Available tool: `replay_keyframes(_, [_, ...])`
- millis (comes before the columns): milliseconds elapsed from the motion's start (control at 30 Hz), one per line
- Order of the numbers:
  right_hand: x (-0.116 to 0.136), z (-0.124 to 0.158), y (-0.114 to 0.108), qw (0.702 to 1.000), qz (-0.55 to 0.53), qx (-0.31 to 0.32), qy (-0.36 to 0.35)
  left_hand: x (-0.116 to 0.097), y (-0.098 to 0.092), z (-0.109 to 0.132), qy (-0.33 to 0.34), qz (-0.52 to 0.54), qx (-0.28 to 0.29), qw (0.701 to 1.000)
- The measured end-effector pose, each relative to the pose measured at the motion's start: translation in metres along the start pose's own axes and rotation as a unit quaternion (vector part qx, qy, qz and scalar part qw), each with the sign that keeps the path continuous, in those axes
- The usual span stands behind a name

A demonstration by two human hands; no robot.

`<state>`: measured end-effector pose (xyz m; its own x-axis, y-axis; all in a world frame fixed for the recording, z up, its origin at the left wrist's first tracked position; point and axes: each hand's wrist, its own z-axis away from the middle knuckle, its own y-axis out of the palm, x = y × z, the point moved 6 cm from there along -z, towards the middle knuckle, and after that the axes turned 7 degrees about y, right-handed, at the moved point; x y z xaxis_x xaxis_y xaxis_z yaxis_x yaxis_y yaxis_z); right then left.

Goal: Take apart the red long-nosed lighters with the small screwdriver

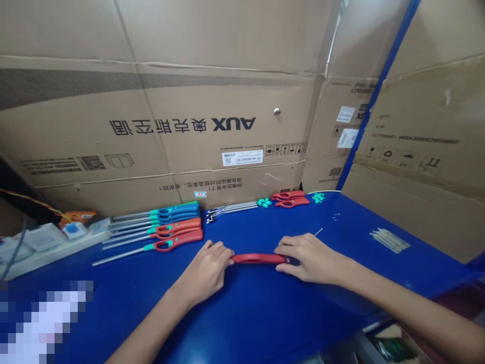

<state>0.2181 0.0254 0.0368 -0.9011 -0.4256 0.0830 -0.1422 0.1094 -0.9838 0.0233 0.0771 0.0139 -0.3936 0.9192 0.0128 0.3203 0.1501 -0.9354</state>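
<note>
A red lighter handle (254, 259) is held level above the blue table, edge toward me. My left hand (210, 268) pinches its left end, fingers closed. On the other end, my right hand (305, 257) grips it between thumb and fingers, hiding that tip and a small dark part there. A thin pale stick (319, 232) shows just behind my right hand. To the left lie several long-necked gas lighters (178, 239) with red, orange and blue handles. Farther back are two red handles (291, 202) without metal tubes.
Metal tubes with wires (237, 207), green triggers (264, 202) and small green parts (318, 197) line the back of the blue table (246, 313). A bag of pale sticks (390, 240) lies right. A power strip (56, 247) stands left. Cardboard (182, 96) walls the back.
</note>
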Motion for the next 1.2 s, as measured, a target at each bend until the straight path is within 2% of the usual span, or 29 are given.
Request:
replay_keyframes(133, [0.020, -0.008, -0.003, 0.999, -0.025, -0.027, -0.025, -0.012, -0.002, -0.003, 0.025, -0.005, -0.029, 0.999])
replay_keyframes(233, [0.031, -0.016, 0.000, 0.996, -0.002, -0.058, -0.065, -0.021, -0.004, -0.005, 0.052, -0.012, -0.048, 0.997])
replay_keyframes(333, [0.032, -0.019, 0.003, 0.992, 0.008, -0.076, -0.100, -0.024, -0.004, -0.004, 0.068, -0.020, -0.051, 0.996])
replay_keyframes(400, [0.030, -0.019, 0.001, 0.992, -0.021, -0.077, -0.097, -0.023, -0.004, -0.003, 0.070, -0.026, -0.052, 0.996])
replay_keyframes(533, [0.030, -0.013, -0.004, 0.996, -0.075, -0.035, -0.036, -0.021, -0.004, -0.003, 0.063, -0.028, -0.068, 0.995])
replay_keyframes(667, [0.031, -0.011, -0.001, 0.999, -0.034, 0.033, -0.012, -0.021, 0.000, -0.003, 0.032, -0.011, -0.059, 0.998])
replay_keyframes(767, [-0.001, -0.021, -0.001, 0.995, 0.060, 0.042, 0.064, -0.015, 0.007, -0.001, -0.028, 0.009, -0.024, 0.999])
replay_keyframes(867, [-0.058, -0.035, -0.004, 0.972, 0.149, 0.025, 0.183, -0.008, 0.014, 0.002, -0.067, 0.033, 0.010, 0.997])
replay_keyframes(933, [-0.093, -0.043, -0.004, 0.960, 0.166, 0.019, 0.225, -0.007, 0.017, 0.004, -0.078, 0.043, 0.028, 0.996])
replay_keyframes(1067, [-0.143, -0.058, 0.005, 0.950, 0.175, 0.015, 0.260, -0.007, 0.020, 0.003, -0.085, 0.052, 0.054, 0.994])
replay_keyframes(1200, [-0.168, -0.068, 0.017, 0.947, 0.169, 0.007, 0.271, -0.007, 0.018, 0.002, -0.097, 0.065, 0.060, 0.991])
